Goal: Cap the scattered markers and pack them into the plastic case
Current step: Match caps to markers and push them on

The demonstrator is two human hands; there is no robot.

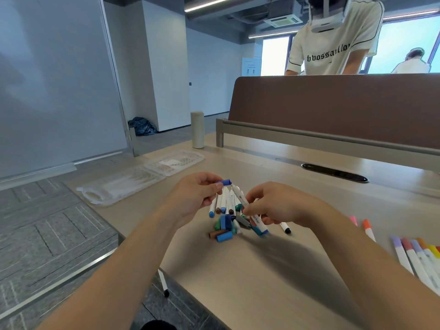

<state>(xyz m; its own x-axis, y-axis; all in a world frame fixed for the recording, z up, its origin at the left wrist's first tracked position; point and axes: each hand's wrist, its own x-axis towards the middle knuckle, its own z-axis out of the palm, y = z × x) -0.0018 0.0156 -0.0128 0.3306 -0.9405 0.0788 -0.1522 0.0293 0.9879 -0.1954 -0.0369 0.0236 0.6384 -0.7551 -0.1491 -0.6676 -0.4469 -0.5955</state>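
Observation:
My left hand (194, 197) pinches a dark blue cap (224, 182) between thumb and fingertips. My right hand (273, 206) grips a white marker (247, 208) whose bare tip points up toward that cap, a small gap between them. Beneath both hands lie several uncapped white markers (225, 202) and a heap of loose caps (223, 228) in blue, brown, green and grey. A black-ended marker (285, 227) lies just right of the heap. The clear plastic case (142, 179) lies open on the desk at the far left.
Several capped pastel markers (414, 256) lie at the right edge of the desk. A cream bottle (197, 129) stands behind the case. A brown divider (333, 108) backs the desk, with a person behind it. One marker (163, 282) lies on the floor past the desk's left edge.

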